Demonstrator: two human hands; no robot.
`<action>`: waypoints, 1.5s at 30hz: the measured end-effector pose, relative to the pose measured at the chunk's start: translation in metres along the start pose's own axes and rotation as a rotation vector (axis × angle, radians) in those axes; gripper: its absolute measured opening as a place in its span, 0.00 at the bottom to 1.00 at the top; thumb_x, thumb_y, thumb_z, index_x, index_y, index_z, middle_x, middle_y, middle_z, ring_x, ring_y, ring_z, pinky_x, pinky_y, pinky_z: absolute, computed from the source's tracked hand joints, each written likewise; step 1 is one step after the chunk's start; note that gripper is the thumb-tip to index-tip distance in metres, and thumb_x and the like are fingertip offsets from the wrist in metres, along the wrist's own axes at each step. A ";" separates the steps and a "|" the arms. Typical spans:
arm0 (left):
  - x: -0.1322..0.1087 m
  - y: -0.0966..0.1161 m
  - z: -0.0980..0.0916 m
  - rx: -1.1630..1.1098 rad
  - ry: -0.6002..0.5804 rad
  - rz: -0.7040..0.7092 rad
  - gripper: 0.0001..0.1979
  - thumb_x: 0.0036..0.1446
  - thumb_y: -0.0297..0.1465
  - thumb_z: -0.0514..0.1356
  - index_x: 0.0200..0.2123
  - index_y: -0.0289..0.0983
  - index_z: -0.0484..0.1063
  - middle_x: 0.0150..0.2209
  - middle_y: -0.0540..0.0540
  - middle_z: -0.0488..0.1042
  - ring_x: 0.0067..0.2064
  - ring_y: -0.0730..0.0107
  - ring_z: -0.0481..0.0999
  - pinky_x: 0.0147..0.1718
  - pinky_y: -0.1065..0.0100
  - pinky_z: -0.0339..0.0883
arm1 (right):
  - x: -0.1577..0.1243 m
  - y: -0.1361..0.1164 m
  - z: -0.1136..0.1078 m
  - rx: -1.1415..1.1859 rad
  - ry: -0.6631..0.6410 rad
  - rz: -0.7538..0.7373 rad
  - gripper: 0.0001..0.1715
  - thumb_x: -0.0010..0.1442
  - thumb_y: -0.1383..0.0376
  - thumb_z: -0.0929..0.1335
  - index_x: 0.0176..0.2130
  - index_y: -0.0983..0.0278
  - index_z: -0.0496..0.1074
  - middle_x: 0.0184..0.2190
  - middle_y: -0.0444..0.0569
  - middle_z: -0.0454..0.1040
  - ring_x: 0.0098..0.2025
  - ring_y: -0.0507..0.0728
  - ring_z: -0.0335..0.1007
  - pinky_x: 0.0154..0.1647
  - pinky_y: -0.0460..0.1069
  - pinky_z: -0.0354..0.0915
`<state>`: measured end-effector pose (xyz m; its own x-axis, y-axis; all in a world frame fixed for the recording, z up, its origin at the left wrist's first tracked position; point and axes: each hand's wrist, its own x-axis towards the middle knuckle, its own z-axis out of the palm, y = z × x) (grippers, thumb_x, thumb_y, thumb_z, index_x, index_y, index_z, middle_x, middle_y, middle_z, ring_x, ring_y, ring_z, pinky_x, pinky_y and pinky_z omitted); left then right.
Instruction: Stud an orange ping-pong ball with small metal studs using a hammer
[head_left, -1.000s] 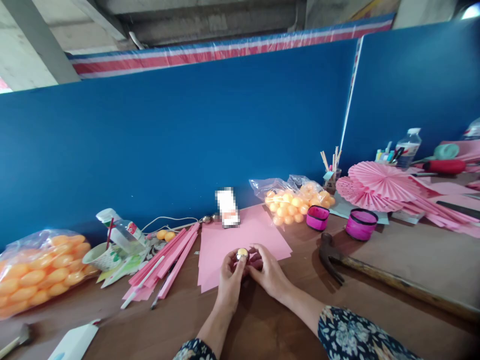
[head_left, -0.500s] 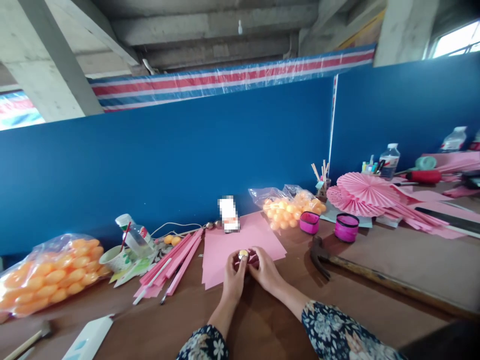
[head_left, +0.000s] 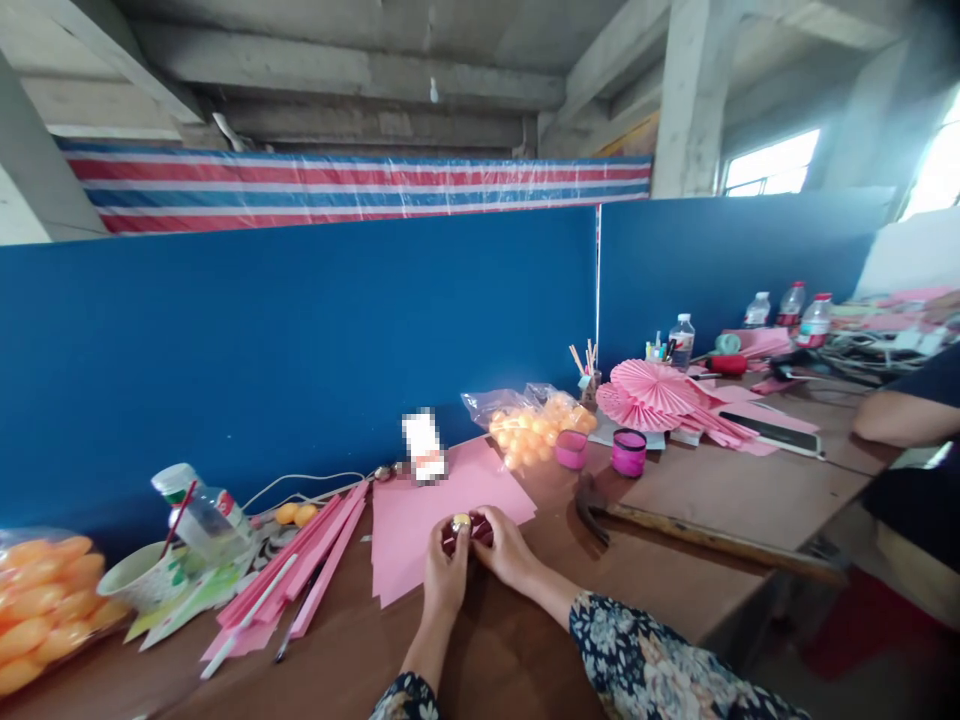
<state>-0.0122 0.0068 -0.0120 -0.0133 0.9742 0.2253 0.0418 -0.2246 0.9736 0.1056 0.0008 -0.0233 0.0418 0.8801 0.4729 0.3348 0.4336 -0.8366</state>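
My left hand (head_left: 445,572) pinches a small shiny round metallic piece (head_left: 461,523) between thumb and fingers, just above the near edge of the pink paper sheets (head_left: 420,520). Close beside it, my right hand (head_left: 504,550) is closed with its fingers bent toward the piece. Something dark red shows in the narrow gap between the hands, too small to name. Whether my right fingertips grip it is hidden. A phone-like white object (head_left: 424,446), partly blurred out, stands at the back of the pink sheets.
Pink strips (head_left: 300,570), a cup (head_left: 142,565) and a bag of orange balls (head_left: 45,610) lie left. Another ball bag (head_left: 529,430), magenta bands (head_left: 628,453), a hammer (head_left: 697,530) and pink paper fans (head_left: 652,395) are right. A person's arm (head_left: 904,412) rests at far right.
My view has turned right, so the table things sit further left. Another person's arm and more bottles have come into view. Both hands keep the same pose around the shiny piece.
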 end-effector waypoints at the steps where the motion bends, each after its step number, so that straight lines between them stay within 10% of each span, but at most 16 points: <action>1: 0.000 0.000 0.000 0.003 -0.001 0.000 0.20 0.47 0.41 0.57 0.40 0.34 0.66 0.37 0.42 0.71 0.37 0.62 0.73 0.38 0.59 0.66 | 0.000 -0.001 0.000 0.001 0.001 0.003 0.15 0.51 0.69 0.65 0.42 0.64 0.65 0.37 0.49 0.69 0.33 0.53 0.69 0.34 0.49 0.68; 45: -0.002 -0.001 0.004 0.047 0.162 0.003 0.20 0.43 0.42 0.60 0.36 0.34 0.68 0.33 0.42 0.73 0.35 0.63 0.74 0.38 0.60 0.66 | 0.004 0.006 0.004 0.040 -0.060 -0.020 0.13 0.51 0.70 0.64 0.39 0.63 0.66 0.35 0.50 0.71 0.34 0.56 0.69 0.36 0.52 0.67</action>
<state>-0.0085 0.0053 -0.0136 -0.1738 0.9563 0.2350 0.0891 -0.2224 0.9709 0.1043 0.0077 -0.0279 -0.0213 0.8809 0.4729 0.2974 0.4572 -0.8382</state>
